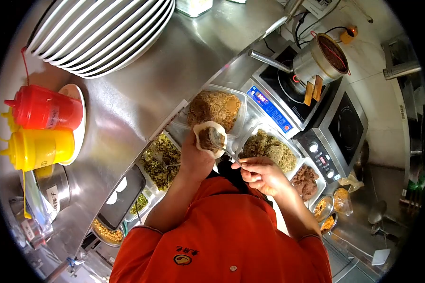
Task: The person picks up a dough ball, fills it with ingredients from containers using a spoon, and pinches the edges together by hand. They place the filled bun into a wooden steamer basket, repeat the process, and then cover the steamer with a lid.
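Cupped in my left hand [195,159] is a pale, round dough wrapper [202,128] with brown filling in it. My right hand [264,174] pinches the handle of a metal spoon [229,151], whose bowl rests in the filling. Just beyond the wrapper stands a clear plastic tub of brown minced filling [211,107]. To the right of my hands lies a tub of yellowish-green shredded filling [267,150], and beside it a tub of reddish-brown meat [304,183]. On the left of my left wrist is a container of chopped greens [160,160].
Stacked white plates [104,37] stand at upper left. A red squeeze bottle [47,109] and a yellow one [40,147] lie near a white plate [78,127]. A steel pot [316,59] sits on an induction cooker [269,108]. A dark tray [123,198] holds white rounds.
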